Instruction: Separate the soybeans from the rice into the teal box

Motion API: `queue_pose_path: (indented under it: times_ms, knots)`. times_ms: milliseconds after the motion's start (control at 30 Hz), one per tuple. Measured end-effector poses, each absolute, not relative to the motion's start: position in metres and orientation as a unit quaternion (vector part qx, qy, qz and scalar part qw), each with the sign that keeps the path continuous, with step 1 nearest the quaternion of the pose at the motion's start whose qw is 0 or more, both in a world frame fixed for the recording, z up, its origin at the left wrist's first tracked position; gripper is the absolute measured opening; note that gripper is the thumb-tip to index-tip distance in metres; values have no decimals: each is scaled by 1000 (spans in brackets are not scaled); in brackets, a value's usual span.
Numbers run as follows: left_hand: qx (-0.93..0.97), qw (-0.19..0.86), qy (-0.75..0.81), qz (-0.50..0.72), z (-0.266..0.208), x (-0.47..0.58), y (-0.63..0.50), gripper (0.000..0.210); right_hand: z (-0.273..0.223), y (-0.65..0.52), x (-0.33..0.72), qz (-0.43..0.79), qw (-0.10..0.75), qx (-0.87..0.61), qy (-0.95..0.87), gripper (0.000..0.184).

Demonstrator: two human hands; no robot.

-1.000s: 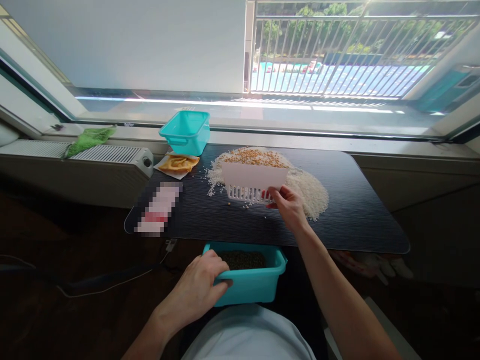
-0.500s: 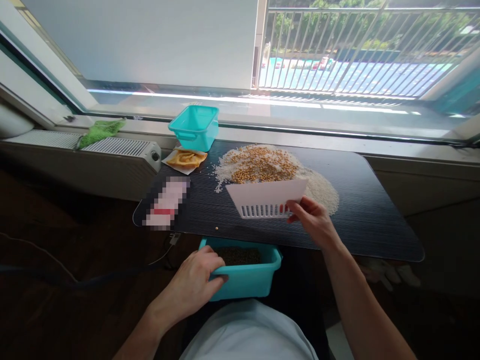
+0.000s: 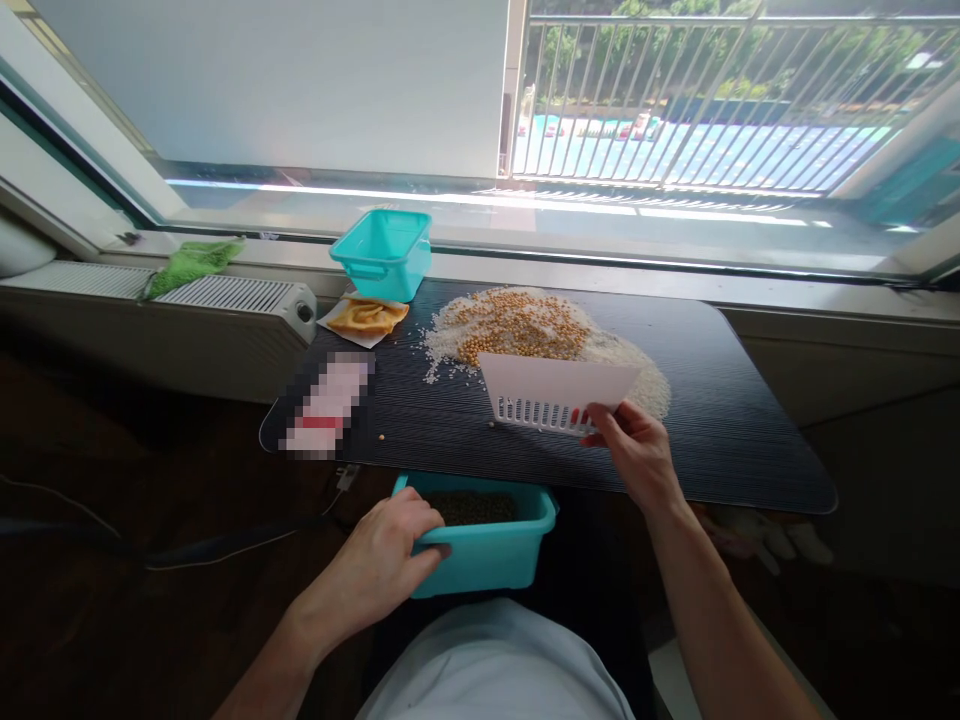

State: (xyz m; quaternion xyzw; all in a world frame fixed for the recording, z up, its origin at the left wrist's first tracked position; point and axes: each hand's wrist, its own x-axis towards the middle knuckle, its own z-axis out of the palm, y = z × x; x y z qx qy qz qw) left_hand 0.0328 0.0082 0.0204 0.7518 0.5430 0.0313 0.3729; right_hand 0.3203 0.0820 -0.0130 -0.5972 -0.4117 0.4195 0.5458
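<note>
My right hand is closed on the right end of a white slotted plastic piece, holding it above the dark table's near half. Its slots run along the lower edge, in front of a spread heap of white grains topped with yellow peas. My left hand grips the near left rim of a turquoise tub, its fingers over the edge and partly hidden. Inside the tub lie dark greenish grains. A single yellow grain lies near the table's front edge.
Another turquoise tub stands at the table's back left, by a folded orange cloth on white paper. A blurred-out flat item lies at the left. Behind are a radiator with a green cloth and the window.
My right hand has moved the white slotted piece to the right. The single yellow grain now lies farther left on the table. My left hand keeps its hold on the tub.
</note>
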Motion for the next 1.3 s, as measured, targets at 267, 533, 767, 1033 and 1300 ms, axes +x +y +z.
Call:
queue_pose_path:
  times_ms: [267, 533, 767, 1033, 1300]
  knots:
    - [747, 369, 551, 40, 18, 25, 8, 17, -15, 64, 284, 510, 486, -567, -427, 36]
    - [744, 336, 576, 44, 21, 2, 1, 18, -11, 87, 239, 513, 514, -530, -439, 31]
    - [738, 325, 589, 50, 20, -17, -6, 17, -17, 133, 178, 538, 516, -487, -455, 27]
    - [733, 306, 606, 47, 18, -33, -5, 17, -25, 142, 155, 541, 511, -491, -453, 25]
    - [735, 283, 616, 25, 15, -49, -4, 15, -22, 131, 157, 585, 472, -474, -458, 23]
